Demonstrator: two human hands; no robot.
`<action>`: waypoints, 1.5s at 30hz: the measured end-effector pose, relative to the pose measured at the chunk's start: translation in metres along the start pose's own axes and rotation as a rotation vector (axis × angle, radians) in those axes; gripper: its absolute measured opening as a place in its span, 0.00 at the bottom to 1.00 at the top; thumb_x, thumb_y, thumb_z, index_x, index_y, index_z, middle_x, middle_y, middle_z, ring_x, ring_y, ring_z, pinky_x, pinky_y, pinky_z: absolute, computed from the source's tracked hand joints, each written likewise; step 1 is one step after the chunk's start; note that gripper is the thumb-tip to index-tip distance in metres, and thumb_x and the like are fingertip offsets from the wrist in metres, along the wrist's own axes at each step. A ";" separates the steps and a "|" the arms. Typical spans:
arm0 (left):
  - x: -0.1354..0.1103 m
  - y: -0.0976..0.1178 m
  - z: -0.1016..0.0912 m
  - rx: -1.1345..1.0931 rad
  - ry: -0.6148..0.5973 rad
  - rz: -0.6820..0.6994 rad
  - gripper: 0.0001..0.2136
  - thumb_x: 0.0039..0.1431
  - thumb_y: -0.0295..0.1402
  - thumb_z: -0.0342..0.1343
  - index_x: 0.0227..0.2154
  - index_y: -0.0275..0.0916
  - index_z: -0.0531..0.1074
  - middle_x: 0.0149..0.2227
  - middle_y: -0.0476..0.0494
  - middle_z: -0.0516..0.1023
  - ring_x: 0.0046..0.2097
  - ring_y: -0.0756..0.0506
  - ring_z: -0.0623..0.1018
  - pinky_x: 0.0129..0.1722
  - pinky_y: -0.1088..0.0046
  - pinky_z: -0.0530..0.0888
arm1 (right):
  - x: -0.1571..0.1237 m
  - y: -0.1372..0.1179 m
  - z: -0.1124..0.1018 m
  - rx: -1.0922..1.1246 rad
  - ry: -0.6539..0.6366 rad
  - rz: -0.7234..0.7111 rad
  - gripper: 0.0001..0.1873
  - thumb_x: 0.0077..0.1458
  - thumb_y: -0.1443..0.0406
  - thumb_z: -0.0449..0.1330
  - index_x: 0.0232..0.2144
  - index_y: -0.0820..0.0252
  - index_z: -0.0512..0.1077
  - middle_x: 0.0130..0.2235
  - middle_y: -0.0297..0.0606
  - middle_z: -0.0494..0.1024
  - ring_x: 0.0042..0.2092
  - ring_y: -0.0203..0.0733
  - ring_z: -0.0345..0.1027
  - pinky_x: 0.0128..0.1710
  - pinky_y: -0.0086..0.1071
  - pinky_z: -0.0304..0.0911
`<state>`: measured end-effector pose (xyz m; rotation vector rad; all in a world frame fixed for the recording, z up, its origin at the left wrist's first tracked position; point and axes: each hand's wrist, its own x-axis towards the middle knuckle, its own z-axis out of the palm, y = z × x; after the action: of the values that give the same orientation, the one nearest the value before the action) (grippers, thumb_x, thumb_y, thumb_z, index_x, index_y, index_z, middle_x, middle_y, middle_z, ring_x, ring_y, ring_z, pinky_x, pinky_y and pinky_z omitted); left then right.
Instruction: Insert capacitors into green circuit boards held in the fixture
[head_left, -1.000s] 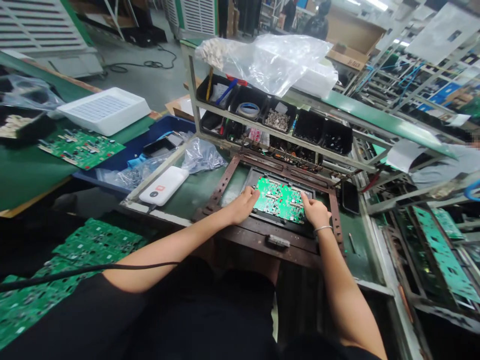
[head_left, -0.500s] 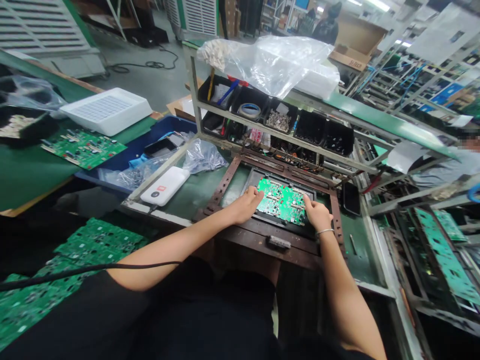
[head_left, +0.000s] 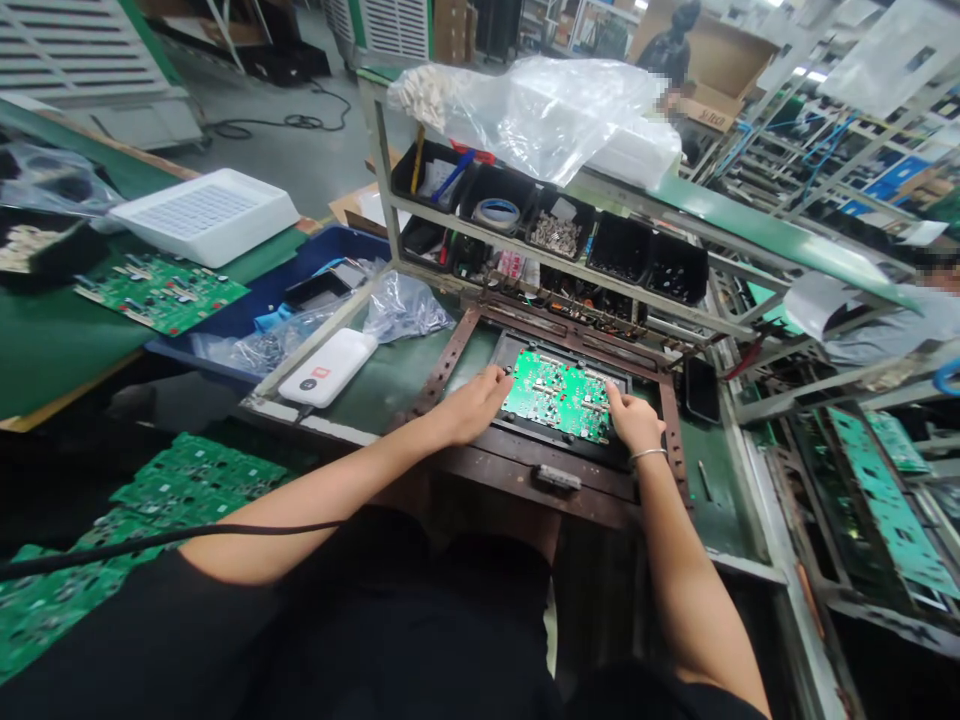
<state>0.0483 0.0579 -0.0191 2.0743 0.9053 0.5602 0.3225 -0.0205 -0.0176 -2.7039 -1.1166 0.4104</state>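
A green circuit board (head_left: 559, 396) full of small parts lies level in a black tray (head_left: 502, 352), inside a brown metal frame (head_left: 452, 358). At the board's left edge, my left hand (head_left: 480, 402) is closed, its fingertips pinching the corner area. My right hand (head_left: 636, 422) grips the opposite edge, thumb on top near the corner and fingers curled below. What the fingers do under the edges is hidden. A dark bar-shaped handle (head_left: 556, 478) sits on the frame's near side, between my forearms.
Beyond the frame, a rack holds black bins (head_left: 555, 228) of small parts. A white power bank (head_left: 328, 368) lies left, a phone (head_left: 702, 390) right. More circuit boards (head_left: 187, 480) are stacked at lower left. A black cable (head_left: 172, 537) crosses my left arm. Another person (head_left: 667, 50) stands far back.
My left hand has shifted slightly left, and its thumb covers less of the board's edge. My right hand stays at the right edge. The view has moved a little.
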 end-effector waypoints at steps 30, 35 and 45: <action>-0.009 -0.004 -0.002 0.590 -0.214 0.243 0.21 0.65 0.35 0.41 0.56 0.28 0.64 0.58 0.28 0.68 0.64 0.37 0.62 0.63 0.57 0.58 | 0.003 0.004 0.001 -0.155 0.052 -0.095 0.36 0.67 0.53 0.32 0.43 0.60 0.78 0.46 0.53 0.77 0.51 0.54 0.67 0.51 0.51 0.53; -0.009 -0.005 -0.003 0.572 -0.196 0.236 0.20 0.64 0.35 0.42 0.56 0.31 0.64 0.58 0.29 0.68 0.63 0.37 0.63 0.62 0.56 0.60 | 0.001 0.010 -0.002 -0.306 0.105 -0.236 0.28 0.68 0.55 0.40 0.43 0.63 0.76 0.45 0.50 0.77 0.51 0.52 0.64 0.49 0.45 0.51; -0.008 -0.015 0.000 0.513 -0.156 0.253 0.21 0.65 0.36 0.40 0.56 0.31 0.65 0.57 0.30 0.69 0.63 0.36 0.64 0.62 0.54 0.61 | 0.006 0.028 0.005 -0.360 0.174 -0.403 0.27 0.69 0.59 0.38 0.40 0.55 0.78 0.42 0.39 0.78 0.47 0.45 0.59 0.48 0.40 0.43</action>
<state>0.0367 0.0580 -0.0313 2.6789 0.7529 0.3052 0.3439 -0.0355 -0.0307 -2.6232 -1.7690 -0.0982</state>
